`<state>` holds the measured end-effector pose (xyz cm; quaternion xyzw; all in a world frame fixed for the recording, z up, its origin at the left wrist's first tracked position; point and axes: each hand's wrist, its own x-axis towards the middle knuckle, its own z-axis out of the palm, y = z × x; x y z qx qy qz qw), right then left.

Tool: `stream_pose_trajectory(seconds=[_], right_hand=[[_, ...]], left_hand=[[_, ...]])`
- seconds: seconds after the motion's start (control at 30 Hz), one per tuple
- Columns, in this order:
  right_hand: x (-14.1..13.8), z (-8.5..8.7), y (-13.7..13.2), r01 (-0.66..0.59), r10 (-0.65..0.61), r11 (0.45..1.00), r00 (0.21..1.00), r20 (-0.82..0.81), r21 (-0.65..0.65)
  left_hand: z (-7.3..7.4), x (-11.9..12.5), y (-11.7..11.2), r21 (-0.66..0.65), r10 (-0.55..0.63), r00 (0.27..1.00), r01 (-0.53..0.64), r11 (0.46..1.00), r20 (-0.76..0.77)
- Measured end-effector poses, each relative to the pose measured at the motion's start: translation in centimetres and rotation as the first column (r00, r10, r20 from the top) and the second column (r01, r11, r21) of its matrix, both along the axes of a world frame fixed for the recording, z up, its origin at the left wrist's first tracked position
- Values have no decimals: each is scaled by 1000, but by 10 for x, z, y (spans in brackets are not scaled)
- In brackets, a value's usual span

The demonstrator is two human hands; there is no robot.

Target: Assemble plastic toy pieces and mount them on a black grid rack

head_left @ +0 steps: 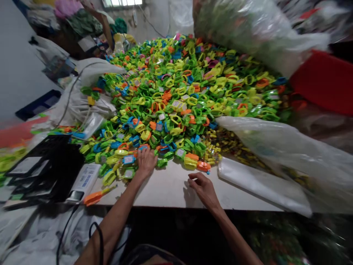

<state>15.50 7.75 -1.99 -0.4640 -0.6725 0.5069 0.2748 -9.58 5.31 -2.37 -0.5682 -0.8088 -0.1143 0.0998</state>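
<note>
A big heap of plastic toy watches (pixel 165 95) in green, yellow, orange and blue covers most of the white table (pixel 168 187). My left hand (pixel 146 161) rests on the heap's front edge, fingers stretched over an orange and blue watch. Left of those fingers lies a blue-framed watch (pixel 128 159) with a pale face. My right hand (pixel 202 187) hovers over the bare tabletop, its fingers loosely bent and apart, with nothing visible in them. Just beyond it sit an orange watch (pixel 203 166) and a yellow one (pixel 191 162).
Small yellow pieces (pixel 213 152) spill from a clear plastic bag (pixel 275 147) at right. A rolled plastic sheet (pixel 259 184) lies along the front edge. At left are black trays (pixel 44 165), a white box (pixel 86 178) and an orange-handled tool (pixel 93 198). Cables hang below.
</note>
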Motion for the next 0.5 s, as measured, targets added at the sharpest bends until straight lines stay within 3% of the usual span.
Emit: stream_pose_trajectory(seconds=[0.13, 0.23, 0.3, 0.37, 0.43, 0.5], right_hand=[[30, 8, 25, 72, -73, 997, 997, 5, 41], [52, 16, 64, 198, -219, 968, 967, 133, 155], [59, 21, 95, 226, -310, 936, 893, 325, 269], [58, 25, 124, 200, -334, 936, 770, 543, 291], [50, 26, 145, 201, -304, 953, 670, 678, 228], [40, 25, 157, 232, -298, 954, 641, 707, 193]], left_hand=[[0, -7, 15, -1, -14, 994, 14, 1000, 107], [12, -10, 11, 179, -69, 963, 22, 984, 261], [23, -3, 4, 333, -137, 912, 1, 943, 386], [33, 12, -4, 393, -215, 797, -31, 919, 564], [41, 33, -11, 356, -247, 594, -72, 932, 766], [43, 57, -17, 281, -223, 367, -113, 953, 903]])
